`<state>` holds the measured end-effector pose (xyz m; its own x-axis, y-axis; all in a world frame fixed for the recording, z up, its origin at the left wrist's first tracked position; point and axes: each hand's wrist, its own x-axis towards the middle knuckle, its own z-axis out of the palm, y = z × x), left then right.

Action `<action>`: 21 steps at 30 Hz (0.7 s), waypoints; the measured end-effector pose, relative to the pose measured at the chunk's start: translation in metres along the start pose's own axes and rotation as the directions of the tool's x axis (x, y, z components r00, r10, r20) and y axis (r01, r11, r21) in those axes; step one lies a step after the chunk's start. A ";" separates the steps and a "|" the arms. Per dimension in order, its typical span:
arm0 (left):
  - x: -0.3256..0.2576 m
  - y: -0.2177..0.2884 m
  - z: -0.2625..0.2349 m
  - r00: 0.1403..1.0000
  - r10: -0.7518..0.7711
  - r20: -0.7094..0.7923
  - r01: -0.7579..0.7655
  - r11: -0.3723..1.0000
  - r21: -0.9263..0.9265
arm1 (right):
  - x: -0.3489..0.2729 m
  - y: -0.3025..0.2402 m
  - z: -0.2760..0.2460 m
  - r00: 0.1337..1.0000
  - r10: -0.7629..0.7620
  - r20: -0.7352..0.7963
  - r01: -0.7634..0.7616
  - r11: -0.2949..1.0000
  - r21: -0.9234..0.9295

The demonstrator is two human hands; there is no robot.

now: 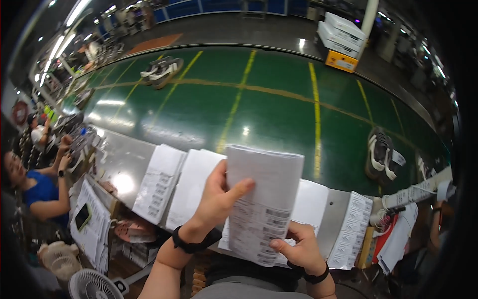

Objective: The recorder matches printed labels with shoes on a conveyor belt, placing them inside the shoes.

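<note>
Between my two hands is a stack of printed white label sheets (264, 194), held upright above the metal ledge. My left hand (221, 194) grips its left edge, thumb lying across the front and fingers behind. At the lower right edge my right hand (298, 246) pinches the sheets, its thumb on the front. Rows of barcodes show on the stack's lower right part. Beneath and beside it, more paper piles rest on the ledge: a white pile (191, 187) to the left and another white pile (311, 202) to the right, partly hidden by the held stack.
A green conveyor belt (199, 114) with yellow lines runs beyond the metal ledge (122, 154). Shoes (163, 72) and more shoes (381, 154) stand on it. Label piles (159, 184) lie at left. A fan (94, 286) stands lower left. A co-worker (45, 192) works at far left.
</note>
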<state>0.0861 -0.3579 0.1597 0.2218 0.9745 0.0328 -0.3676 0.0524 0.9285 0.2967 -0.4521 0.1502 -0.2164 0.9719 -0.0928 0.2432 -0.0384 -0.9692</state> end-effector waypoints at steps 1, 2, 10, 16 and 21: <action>0.003 -0.004 0.005 1.000 -0.003 -0.014 0.003 1.000 0.031 | 0.000 0.004 -0.003 1.000 0.004 -0.021 0.001 0.974 0.227; 0.008 -0.008 0.008 0.999 -0.023 0.024 0.023 1.000 0.005 | -0.001 0.006 -0.007 0.999 0.002 -0.034 0.013 0.895 0.447; 0.009 -0.012 0.028 0.992 -0.127 -0.004 0.126 0.989 -0.078 | 0.002 -0.010 -0.032 0.994 0.040 -0.106 0.019 0.864 0.504; 0.002 0.001 0.026 0.991 -0.125 -0.041 0.126 0.992 0.027 | 0.003 -0.006 -0.029 0.975 0.100 -0.197 0.008 0.875 0.485; -0.006 0.010 0.029 0.994 -0.077 -0.074 0.084 0.991 0.102 | 0.001 0.003 -0.026 0.971 0.100 -0.215 0.016 0.876 0.481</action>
<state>0.1078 -0.3692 0.1798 0.1818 0.9811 -0.0661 -0.2535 0.1118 0.9608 0.3219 -0.4450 0.1532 0.0178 0.9902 -0.1383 -0.2457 -0.1297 -0.9606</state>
